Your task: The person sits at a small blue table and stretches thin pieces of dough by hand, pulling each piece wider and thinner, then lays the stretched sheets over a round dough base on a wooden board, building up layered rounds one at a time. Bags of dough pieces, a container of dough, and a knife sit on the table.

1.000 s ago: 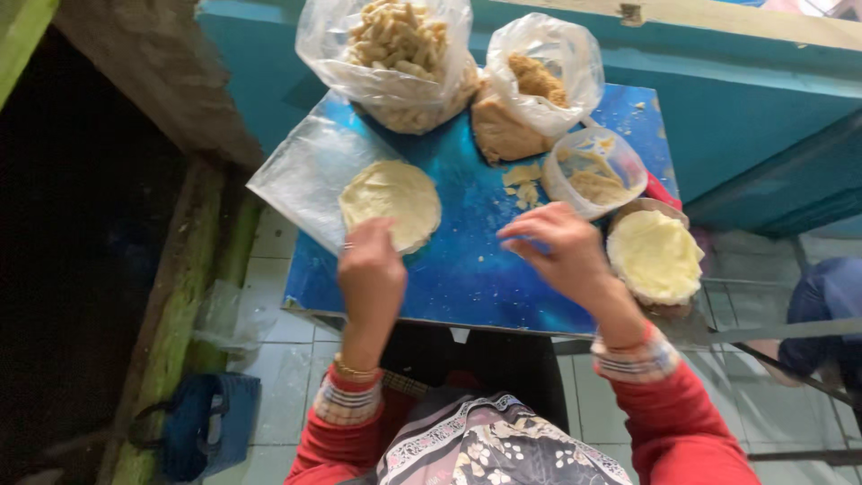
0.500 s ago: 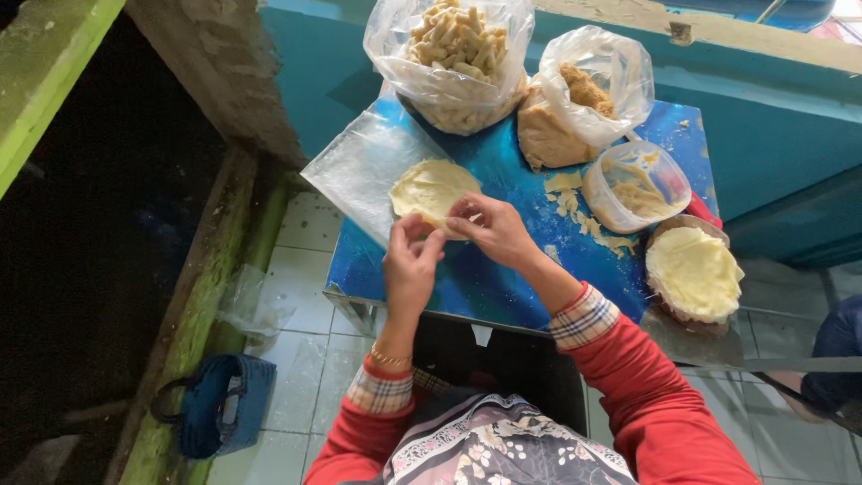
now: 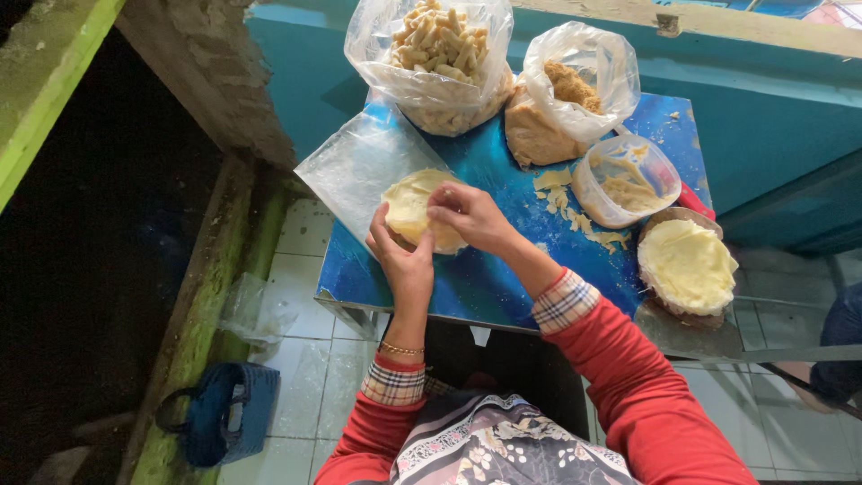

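Both your hands pinch the pale dough round (image 3: 415,205) on the blue table (image 3: 485,278): left hand (image 3: 406,260) curled at its near edge, right hand (image 3: 467,216) on top. Behind, a clear bag (image 3: 431,54) holds rolled pieces, another bag (image 3: 566,99) brown crumbs, a tub (image 3: 624,180) filling.

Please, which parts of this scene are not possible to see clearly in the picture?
- Head view: near edge of the pale round dough sheet, hidden by the left hand and right hand.
- What lies deep inside the clear plastic bag of brown crumbs: glare and folds hide it.
- Dark blue basket on the floor: its inside is too dark.
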